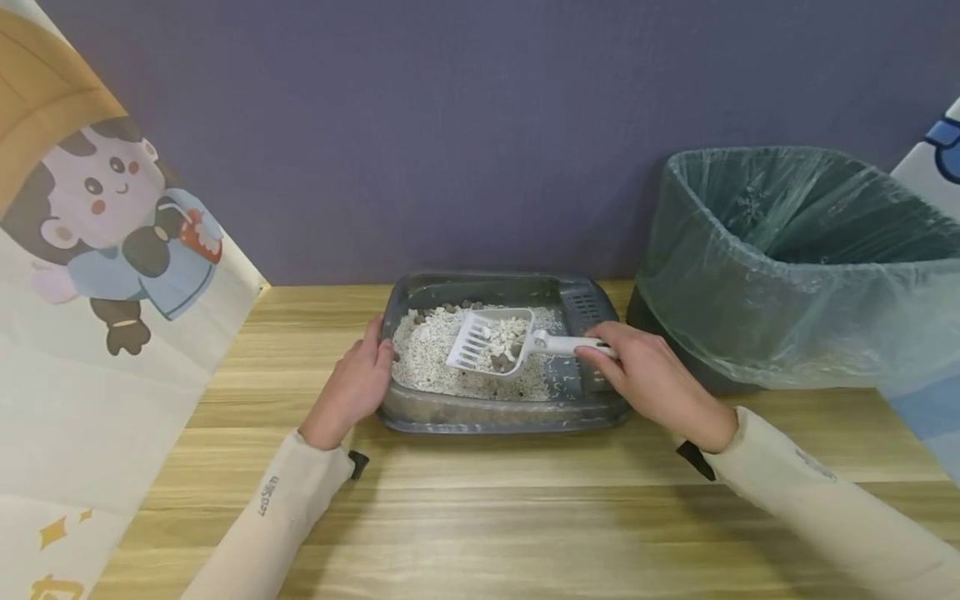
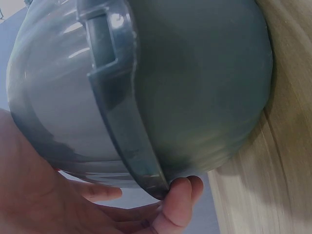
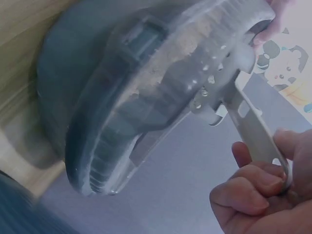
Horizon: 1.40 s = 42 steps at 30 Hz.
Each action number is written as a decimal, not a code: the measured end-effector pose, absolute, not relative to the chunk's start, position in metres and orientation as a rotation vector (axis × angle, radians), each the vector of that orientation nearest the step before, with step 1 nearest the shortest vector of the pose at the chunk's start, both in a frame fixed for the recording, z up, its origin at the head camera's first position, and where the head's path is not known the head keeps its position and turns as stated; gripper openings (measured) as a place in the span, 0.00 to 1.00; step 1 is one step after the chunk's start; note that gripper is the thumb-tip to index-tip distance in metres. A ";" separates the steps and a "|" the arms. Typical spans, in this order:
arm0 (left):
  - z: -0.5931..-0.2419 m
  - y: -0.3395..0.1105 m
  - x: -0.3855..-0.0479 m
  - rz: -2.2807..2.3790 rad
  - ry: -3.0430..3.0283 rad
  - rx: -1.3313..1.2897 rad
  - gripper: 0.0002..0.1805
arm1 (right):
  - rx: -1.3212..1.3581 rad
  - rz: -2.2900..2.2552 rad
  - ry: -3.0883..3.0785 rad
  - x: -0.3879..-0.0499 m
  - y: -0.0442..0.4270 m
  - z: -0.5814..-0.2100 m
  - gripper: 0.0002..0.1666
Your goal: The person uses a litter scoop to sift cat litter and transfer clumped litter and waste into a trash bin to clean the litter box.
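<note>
A grey litter box (image 1: 495,423) holds pale granular litter (image 1: 423,362) with some darker clumps along its far side. My left hand (image 1: 352,383) grips the box's left rim; in the left wrist view the fingertips (image 2: 178,207) curl around the rim edge. Over the litter, a white slotted litter scoop (image 1: 468,342) carries pale litter and brownish clumps. Its handle is held by my right hand (image 1: 652,371), and the right wrist view shows the curled fingers (image 3: 243,195) around the handle end. From that side, the scoop appears raised above the box's rim.
Right of the box stands a dark bin lined with a translucent green bag (image 1: 757,325), its mouth open. A purple-grey wall (image 1: 450,133) rises behind the wooden table (image 1: 480,517). A cartoon-printed panel (image 1: 97,392) borders the left.
</note>
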<state>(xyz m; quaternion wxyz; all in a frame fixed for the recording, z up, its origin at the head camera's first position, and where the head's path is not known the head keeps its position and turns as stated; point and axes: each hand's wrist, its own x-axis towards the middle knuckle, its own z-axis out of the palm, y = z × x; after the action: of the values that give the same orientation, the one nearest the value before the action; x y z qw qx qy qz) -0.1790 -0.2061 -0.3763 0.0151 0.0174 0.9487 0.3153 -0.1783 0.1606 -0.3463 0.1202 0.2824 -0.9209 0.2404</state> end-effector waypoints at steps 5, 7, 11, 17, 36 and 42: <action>-0.375 -0.205 -0.179 0.976 2.951 0.063 0.32 | 0.774 0.705 -2.677 -0.170 0.164 -0.340 0.11; -0.375 -0.204 -0.179 0.973 2.952 0.069 0.32 | 0.759 0.703 -2.665 -0.168 0.166 -0.338 0.11; -0.374 -0.204 -0.178 0.978 2.958 0.074 0.31 | 0.755 0.693 -2.661 -0.167 0.168 -0.333 0.10; -0.372 -0.203 -0.178 0.991 2.954 0.091 0.31 | 0.733 0.704 -2.665 -0.166 0.170 -0.338 0.11; -0.373 -0.206 -0.179 0.970 2.956 0.081 0.31 | 0.658 0.727 -2.405 -0.147 0.177 -0.305 0.10; -0.376 -0.208 -0.180 0.969 2.952 0.094 0.32 | 0.646 0.651 -2.309 -0.142 0.187 -0.284 0.10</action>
<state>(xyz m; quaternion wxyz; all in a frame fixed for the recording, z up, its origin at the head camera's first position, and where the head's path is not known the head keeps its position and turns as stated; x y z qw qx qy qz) -0.1795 -0.2076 -0.3761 0.0165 0.0303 0.9495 0.3118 -0.1424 0.1873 -0.2842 0.3227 0.2462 -0.8796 0.2480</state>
